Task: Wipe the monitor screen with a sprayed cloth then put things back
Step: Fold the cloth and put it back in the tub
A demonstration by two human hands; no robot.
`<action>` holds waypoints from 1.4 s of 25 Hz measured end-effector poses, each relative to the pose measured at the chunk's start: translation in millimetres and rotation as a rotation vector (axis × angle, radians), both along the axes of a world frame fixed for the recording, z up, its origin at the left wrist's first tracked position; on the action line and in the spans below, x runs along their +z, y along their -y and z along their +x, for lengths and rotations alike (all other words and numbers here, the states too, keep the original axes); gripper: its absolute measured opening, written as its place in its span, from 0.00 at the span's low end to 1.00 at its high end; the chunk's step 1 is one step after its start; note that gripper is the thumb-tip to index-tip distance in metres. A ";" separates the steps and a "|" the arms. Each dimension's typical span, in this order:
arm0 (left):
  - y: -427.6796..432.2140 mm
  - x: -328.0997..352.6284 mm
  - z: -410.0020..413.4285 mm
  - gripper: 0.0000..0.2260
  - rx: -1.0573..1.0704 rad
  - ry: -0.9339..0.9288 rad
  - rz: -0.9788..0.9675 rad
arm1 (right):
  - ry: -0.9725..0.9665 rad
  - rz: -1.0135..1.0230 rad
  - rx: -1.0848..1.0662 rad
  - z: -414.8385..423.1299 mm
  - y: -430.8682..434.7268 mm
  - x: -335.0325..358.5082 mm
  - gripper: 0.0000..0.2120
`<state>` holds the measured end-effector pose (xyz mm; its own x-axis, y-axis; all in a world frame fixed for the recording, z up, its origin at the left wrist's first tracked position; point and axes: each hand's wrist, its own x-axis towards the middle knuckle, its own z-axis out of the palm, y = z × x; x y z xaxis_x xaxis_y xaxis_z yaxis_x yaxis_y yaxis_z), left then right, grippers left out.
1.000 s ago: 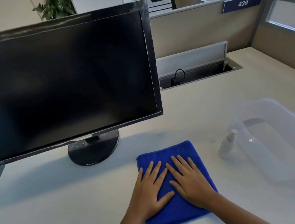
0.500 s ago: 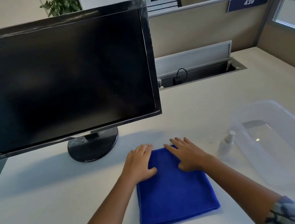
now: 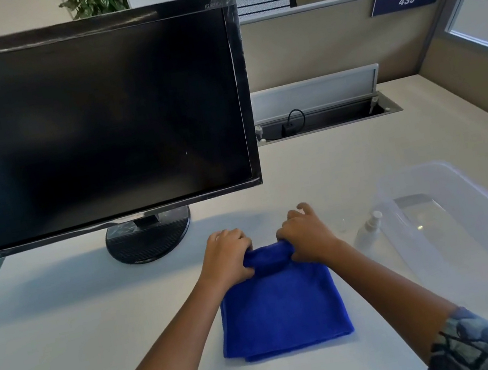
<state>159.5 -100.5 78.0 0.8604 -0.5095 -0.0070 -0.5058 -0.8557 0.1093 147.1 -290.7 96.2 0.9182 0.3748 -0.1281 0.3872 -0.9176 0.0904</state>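
**Both hands grip the far edge of the blue cloth**

On my feed the left hand [image 3: 228, 259] and the right hand [image 3: 305, 236] sit side by side over the pale bench [image 3: 66, 330]. Each one pinches the far edge of the folded blue microfibre cloth [image 3: 283, 311]. The left fingers [image 3: 229, 236] are curled over the bunched edge with the thumb pressed in from the near side. The right fingers [image 3: 303, 207] clamp the same edge, though the outer ones are lifted and only loosely curled. Between the two grips the edge is raised into a small roll. The remainder of the cloth lies flat on the bench, nearer the person than the fingers.

Just right of the right fingers stands a small clear spray bottle with a white nozzle [image 3: 369, 229]. It is just beside the clear plastic storage tub [image 3: 471, 226] further right, and I cannot tell whether they touch. Beyond the left fingers and to their left stands the black flat-screen monitor on its round base [image 3: 88, 124], its screen dark.
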 end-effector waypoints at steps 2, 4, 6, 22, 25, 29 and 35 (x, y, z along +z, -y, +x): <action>-3.3 9.9 -3.1 0.07 0.001 0.071 -0.093 | 0.061 0.114 -0.015 -2.8 3.7 3.9 0.11; -8.2 14.6 -15.4 0.05 0.015 0.117 -0.203 | 0.139 0.194 -0.007 -14.0 5.5 5.0 0.09; -14.5 11.7 -36.0 0.09 0.012 0.147 -0.286 | 0.257 0.275 0.007 -34.3 7.8 -0.2 0.11; -29.3 -31.5 -142.2 0.23 -0.018 0.040 -0.405 | 0.281 0.502 -0.039 -139.7 19.9 -42.4 0.22; 1.7 -18.0 -119.3 0.23 0.030 0.102 -0.469 | 0.323 0.499 -0.104 -116.8 -6.5 -34.9 0.20; 19.2 -42.5 -102.2 0.28 0.116 -0.008 -0.308 | 0.136 0.269 -0.132 -106.6 -29.3 -59.6 0.23; 12.4 -66.3 -110.8 0.27 0.153 0.037 -0.195 | 0.028 0.157 -0.192 -111.7 -8.7 -67.0 0.28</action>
<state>48.7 -113.0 11.8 0.9255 -0.3620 0.1113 -0.3787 -0.8872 0.2637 35.4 -281.9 29.2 0.9769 0.2062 -0.0555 0.2035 -0.9778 -0.0507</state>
